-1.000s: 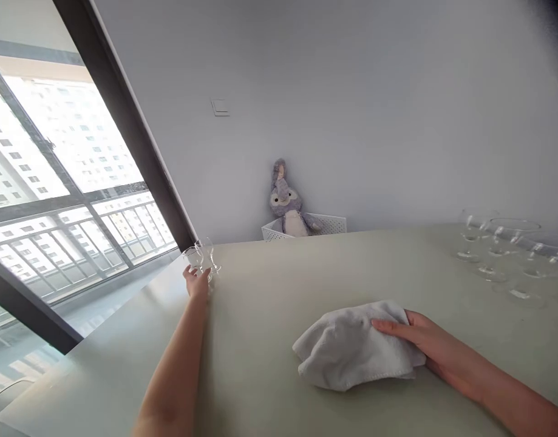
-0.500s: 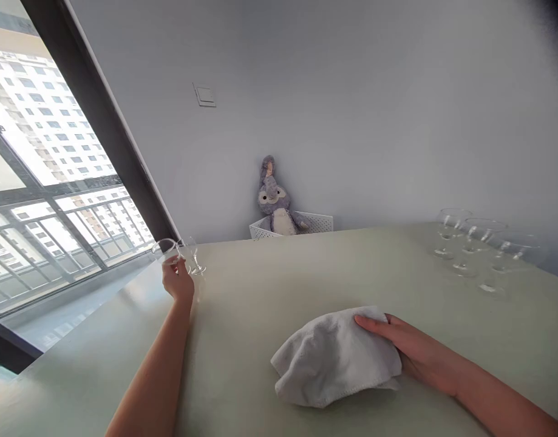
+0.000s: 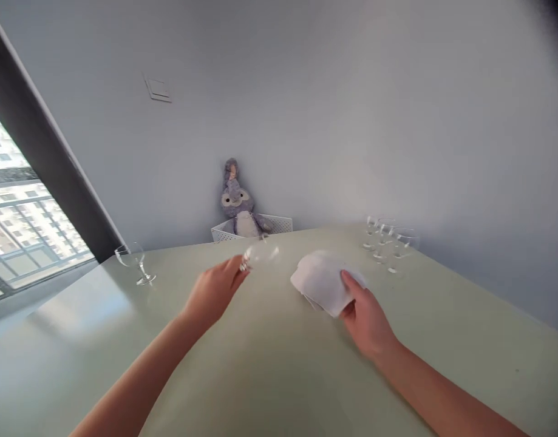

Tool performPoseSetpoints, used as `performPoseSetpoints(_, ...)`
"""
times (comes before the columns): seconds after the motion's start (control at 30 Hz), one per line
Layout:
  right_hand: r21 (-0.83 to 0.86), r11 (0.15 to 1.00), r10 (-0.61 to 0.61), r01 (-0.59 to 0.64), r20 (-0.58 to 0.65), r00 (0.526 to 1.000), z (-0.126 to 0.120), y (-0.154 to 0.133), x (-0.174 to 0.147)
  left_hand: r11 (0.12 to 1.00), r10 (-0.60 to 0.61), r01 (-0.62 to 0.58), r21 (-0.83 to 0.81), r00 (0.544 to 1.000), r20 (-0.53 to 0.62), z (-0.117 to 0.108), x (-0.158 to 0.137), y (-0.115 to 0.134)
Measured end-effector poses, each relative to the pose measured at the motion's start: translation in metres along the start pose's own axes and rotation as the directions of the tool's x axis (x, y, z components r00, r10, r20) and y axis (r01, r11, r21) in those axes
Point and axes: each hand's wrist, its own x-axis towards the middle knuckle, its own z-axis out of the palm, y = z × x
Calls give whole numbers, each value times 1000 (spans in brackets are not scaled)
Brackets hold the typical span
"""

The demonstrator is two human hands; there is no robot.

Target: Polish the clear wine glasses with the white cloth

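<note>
My left hand [image 3: 218,287] is closed around the stem end of a clear stemmed glass [image 3: 261,253], which is tipped sideways with its bowl toward the right and blurred by motion. In my right hand [image 3: 367,315] a white cloth [image 3: 325,280] is pinched between thumb and fingers, held above the table just right of the glass. Glass and cloth are apart. Another stemmed glass [image 3: 137,262] stands upright on the table at the left.
Several stemmed glasses [image 3: 392,246] stand together toward the right rear of the pale green table [image 3: 269,376]. Behind the table's far edge, a grey plush toy [image 3: 237,203] sits in a white basket [image 3: 279,224] against the wall. A window lies at the left.
My left hand has brought one glass from the left toward the middle and tipped it over sideways. The right hand has raised the cloth away from me. The view has turned right.
</note>
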Motion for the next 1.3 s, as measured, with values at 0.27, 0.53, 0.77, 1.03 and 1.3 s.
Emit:
performPoseSetpoints(0.27, -487, 854, 1, 183, 355, 935, 3, 18, -23, 961, 259, -270, 52, 953, 156, 58, -45, 12)
performPoseSetpoints(0.53, -513, 835, 391, -201, 296, 871, 2, 13, -13, 926, 352, -374, 61, 908, 227, 71, -51, 6)
performPoseSetpoints(0.77, -528, 849, 364, 36, 632, 684, 9, -3, -27, 939, 328, -343, 18, 910, 252, 58, -49, 13)
performPoseSetpoints(1.03, -533, 421, 27, 734, 816, 577, 6, 14, -31, 967, 253, -219, -132, 893, 372, 35, -44, 28)
performPoseSetpoints(1.3, -607, 743, 208, 283, 611, 764, 12, -1, -33, 946, 314, -323, 7, 924, 221, 37, -47, 20)
